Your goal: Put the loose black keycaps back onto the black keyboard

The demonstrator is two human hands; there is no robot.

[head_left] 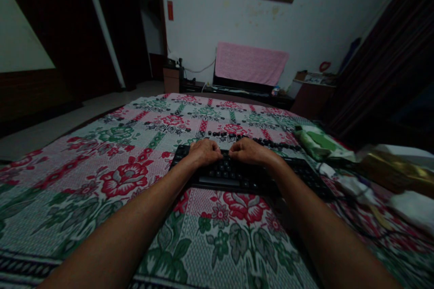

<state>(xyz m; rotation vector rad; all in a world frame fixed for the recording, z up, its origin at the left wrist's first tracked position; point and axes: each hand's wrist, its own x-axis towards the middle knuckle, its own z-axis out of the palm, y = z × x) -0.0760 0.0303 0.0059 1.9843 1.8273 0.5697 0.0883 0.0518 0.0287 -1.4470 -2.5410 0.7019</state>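
A black computer keyboard (220, 181) lies on a floral bedspread in front of me. My left hand (205, 151) rests over its upper left part, fingers curled and drawn together toward the thumb. Close by on the right, my right hand (250, 151) is bent over the upper keys, its thumb and fingertips pinched together. The two sets of fingertips nearly meet over the key rows. Whatever is between the fingers of either hand is too small and dark to make out. Just beyond the keyboard, several loose black keycaps (278, 144) lie in a row.
The patterned bedspread (125, 178) covers the bed all around. To the right lie a green and white soft packet (320, 143), crumpled white tissue (357, 189), a dark cable (352, 221) and a gold-coloured box (389, 171). A pink cloth (251, 64) hangs at the far wall.
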